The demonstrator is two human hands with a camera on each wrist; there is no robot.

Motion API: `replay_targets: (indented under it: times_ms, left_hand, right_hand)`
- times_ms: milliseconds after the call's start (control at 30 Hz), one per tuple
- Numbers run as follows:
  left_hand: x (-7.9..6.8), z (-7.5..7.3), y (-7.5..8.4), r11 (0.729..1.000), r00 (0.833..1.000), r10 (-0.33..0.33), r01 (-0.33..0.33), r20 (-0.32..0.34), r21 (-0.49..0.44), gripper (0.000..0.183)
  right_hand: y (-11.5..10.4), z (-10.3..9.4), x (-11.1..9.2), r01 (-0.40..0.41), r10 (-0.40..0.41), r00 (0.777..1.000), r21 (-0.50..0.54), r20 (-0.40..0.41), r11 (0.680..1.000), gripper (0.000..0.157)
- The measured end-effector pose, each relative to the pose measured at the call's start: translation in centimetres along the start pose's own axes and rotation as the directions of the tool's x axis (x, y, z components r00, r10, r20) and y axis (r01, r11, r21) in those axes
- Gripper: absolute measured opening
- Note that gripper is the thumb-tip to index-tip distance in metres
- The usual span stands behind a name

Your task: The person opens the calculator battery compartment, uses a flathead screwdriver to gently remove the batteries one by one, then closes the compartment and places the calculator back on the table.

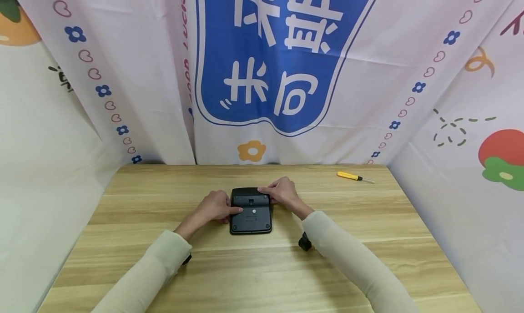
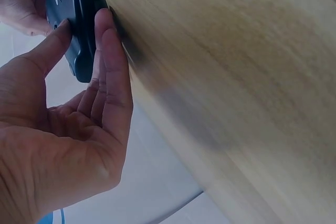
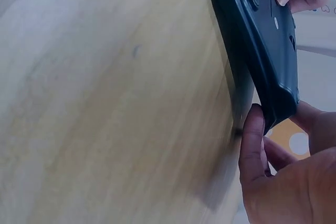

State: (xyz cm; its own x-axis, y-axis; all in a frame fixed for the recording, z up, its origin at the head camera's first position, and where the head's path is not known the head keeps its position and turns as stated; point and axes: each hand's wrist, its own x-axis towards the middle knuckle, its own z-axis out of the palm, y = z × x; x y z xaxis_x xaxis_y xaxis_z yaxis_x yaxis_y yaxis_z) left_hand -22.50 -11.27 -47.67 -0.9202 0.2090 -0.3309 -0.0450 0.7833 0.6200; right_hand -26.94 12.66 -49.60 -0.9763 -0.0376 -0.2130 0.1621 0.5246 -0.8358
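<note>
A black desk calculator (image 1: 251, 222) lies back side up in the middle of the table, its rubber feet and a small pale round spot showing; its keys are hidden underneath. My left hand (image 1: 214, 207) grips its left edge, thumb on the back panel and fingers beneath, as the left wrist view also shows. At the far right corner, my right hand (image 1: 283, 191) pinches the thicker end between thumb and fingers. In the right wrist view the calculator (image 3: 257, 40) stands tilted, a gap showing between this thicker end and the tabletop.
A screwdriver (image 1: 348, 175) with a yellow handle lies toward the back right of the wooden table (image 1: 245, 276). Printed cloth (image 1: 163, 122) hangs behind the back edge, with white walls at both sides. A black wrist camera (image 1: 304, 242) shows beneath the right sleeve.
</note>
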Motion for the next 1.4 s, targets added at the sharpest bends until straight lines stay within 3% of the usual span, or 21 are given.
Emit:
replay_targets:
  times_ms: [600,900,1133,1400]
  left_hand:
    - [-0.02,-0.1,-0.34,0.998,1.0,-0.012,0.012,0.007,0.069,0.046]
    - [-0.07,-0.19,-0.32,0.989,1.0,0.006,-0.005,-0.007,0.148,0.054]
    - [-0.29,-0.34,-0.11,0.98,0.998,0.014,-0.002,-0.056,0.199,0.054]
    - [-0.33,-0.32,0.07,0.964,0.989,0.056,-0.018,-0.138,0.266,0.046]
  right_hand:
    - [0.26,0.17,0.0,0.066,-0.066,0.998,-0.075,0.007,0.995,0.027]
    - [0.17,-0.03,-0.21,0.104,-0.103,0.995,-0.129,0.02,0.986,0.029]
    - [-0.1,-0.26,-0.35,0.189,-0.196,0.981,-0.291,0.005,0.938,0.032]
    - [-0.05,-0.55,-0.03,0.33,-0.311,0.944,-0.289,0.112,0.899,0.046]
